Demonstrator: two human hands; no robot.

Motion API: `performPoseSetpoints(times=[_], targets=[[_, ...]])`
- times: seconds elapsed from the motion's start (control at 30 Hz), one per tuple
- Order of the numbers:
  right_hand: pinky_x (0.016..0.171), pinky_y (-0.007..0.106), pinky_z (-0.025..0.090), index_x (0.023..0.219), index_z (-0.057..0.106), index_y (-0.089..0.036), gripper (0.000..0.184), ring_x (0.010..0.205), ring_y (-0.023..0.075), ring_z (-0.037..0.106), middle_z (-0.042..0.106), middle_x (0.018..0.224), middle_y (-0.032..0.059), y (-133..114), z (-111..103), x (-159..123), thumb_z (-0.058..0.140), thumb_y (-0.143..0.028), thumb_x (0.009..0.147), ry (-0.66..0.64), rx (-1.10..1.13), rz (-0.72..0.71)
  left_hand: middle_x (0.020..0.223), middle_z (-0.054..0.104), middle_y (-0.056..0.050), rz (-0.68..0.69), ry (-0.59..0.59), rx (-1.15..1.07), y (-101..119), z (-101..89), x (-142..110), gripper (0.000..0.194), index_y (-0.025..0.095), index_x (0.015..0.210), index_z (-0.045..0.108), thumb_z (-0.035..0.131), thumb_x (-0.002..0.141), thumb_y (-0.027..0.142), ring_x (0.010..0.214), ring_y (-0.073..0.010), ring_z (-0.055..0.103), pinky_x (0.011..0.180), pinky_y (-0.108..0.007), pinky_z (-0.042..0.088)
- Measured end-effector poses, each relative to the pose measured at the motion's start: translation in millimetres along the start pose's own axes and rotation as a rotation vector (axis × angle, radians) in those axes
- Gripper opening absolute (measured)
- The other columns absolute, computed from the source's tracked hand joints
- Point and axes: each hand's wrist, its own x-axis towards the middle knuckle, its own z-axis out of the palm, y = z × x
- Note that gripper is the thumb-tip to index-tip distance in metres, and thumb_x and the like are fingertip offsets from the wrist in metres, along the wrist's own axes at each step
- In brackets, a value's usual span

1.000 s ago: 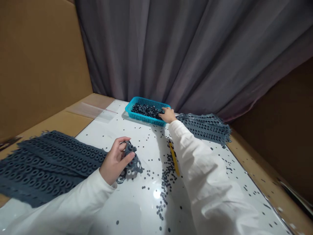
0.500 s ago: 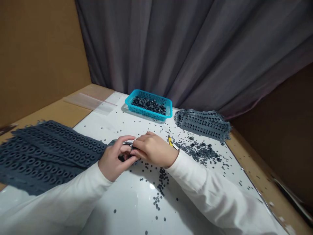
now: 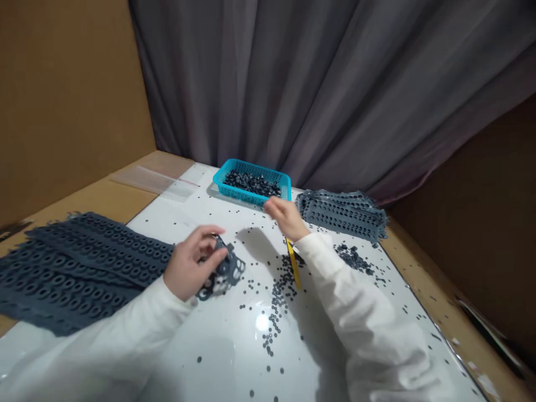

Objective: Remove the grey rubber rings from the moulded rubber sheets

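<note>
My left hand (image 3: 190, 262) grips a dark grey perforated rubber sheet (image 3: 228, 267) between thumb and fingers. The sheet's free end, full of holes, sticks out to the right, slightly blurred. Up by the front right corner of the blue basket (image 3: 243, 195) is my right hand (image 3: 287, 216), its fingers drawn together. Anything held in those fingertips is hidden or too small to name. Small black rubber pieces lie inside the basket. Below my right wrist rests a yellow-handled tool (image 3: 295, 265), partly behind the sleeve.
A stack of dark sheets with rows of rings (image 3: 92, 268) lies at left. Another pile of punched sheets (image 3: 341, 215) sits at back right. Small black discs (image 3: 276, 304) and a heap of bits (image 3: 354, 258) litter the white table. A clear plastic bag (image 3: 154, 181) lies back left.
My right hand has left the sheet and moved up and right to the basket, uncovering more of the yellow tool. My left hand stays in place, still holding the sheet.
</note>
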Motion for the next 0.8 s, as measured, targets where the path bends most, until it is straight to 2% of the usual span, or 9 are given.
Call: performPoseSetpoints(times=[0.07,0.17,0.27,0.43,0.6,0.7,0.8], targets=[[0.062,0.024,0.037,0.079,0.056,-0.015,0.031,0.063,0.0118,0.048,0.053,0.066,0.0003,-12.3,5.9,-5.0,0.039,-0.038,0.09,-0.172,0.095,-0.026,0.071,0.057,0.002,-0.086,0.007,-0.127,0.2,2.2,5.7,0.031,0.02,0.106,0.049,0.06,0.078,0.027,0.065,-0.0121,0.056,0.062,-0.022,0.043],[0.063,0.023,0.037,0.079,0.054,-0.015,0.027,0.065,0.0114,0.049,0.054,0.07,0.0007,-36.4,20.0,-19.1,0.04,-0.035,0.09,-0.252,0.141,-0.06,0.081,0.06,-0.001,-0.154,-0.018,-0.252,-0.6,6.0,8.3,0.033,0.02,0.108,0.046,0.059,0.079,0.028,0.074,-0.0132,0.058,0.068,-0.023,0.046],[0.064,0.023,0.036,0.077,0.049,-0.017,0.027,0.065,0.0109,0.047,0.05,0.069,-0.0006,-52.2,29.9,-32.4,0.035,-0.035,0.092,-0.354,0.143,-0.098,0.083,0.059,-0.002,-0.144,-0.066,-0.257,-2.6,7.0,3.8,0.033,0.02,0.11,0.045,0.058,0.08,0.027,0.076,-0.013,0.058,0.069,-0.024,0.046],[0.059,0.022,0.034,0.075,0.043,-0.018,0.029,0.06,0.0102,0.042,0.043,0.062,-0.0033,-53.0,39.1,-41.1,0.036,-0.04,0.091,-0.474,0.174,-0.053,0.081,0.06,-0.001,-0.112,-0.106,-0.214,-4.3,5.5,-2.0,0.03,0.021,0.108,0.047,0.056,0.08,0.024,0.074,-0.0128,0.058,0.069,-0.024,0.046],[0.062,0.023,0.036,0.075,0.045,-0.017,0.04,0.065,0.0104,0.041,0.043,0.067,-0.0022,-45.1,44.0,-44.6,0.03,-0.051,0.09,-0.593,0.365,0.007,0.084,0.061,-0.003,-0.028,-0.139,-0.184,-4.9,4.6,-3.4,0.019,0.02,0.098,0.052,0.057,0.08,0.024,0.079,-0.0149,0.06,0.071,-0.025,0.047],[0.058,0.022,0.034,0.067,0.042,-0.017,0.043,0.059,0.0093,0.037,0.037,0.061,-0.0038,-44.3,42.6,-45.9,0.03,-0.052,0.09,-0.578,0.364,0.0,0.087,0.061,-0.003,0.015,-0.145,-0.113,-9.0,4.6,-4.8,0.02,0.022,0.099,0.052,0.056,0.08,0.022,0.08,-0.0153,0.059,0.072,-0.025,0.046],[0.056,0.022,0.031,0.062,0.041,-0.017,0.04,0.055,0.0087,0.036,0.037,0.056,-0.0046,-41.4,41.9,-41.9,0.037,-0.046,0.09,-0.487,0.168,-0.084,0.085,0.059,-0.002,0.051,-0.121,0.029,-13.1,5.8,-4.7,0.019,0.021,0.1,0.051,0.054,0.081,0.021,0.077,-0.0154,0.057,0.069,-0.025,0.044]])
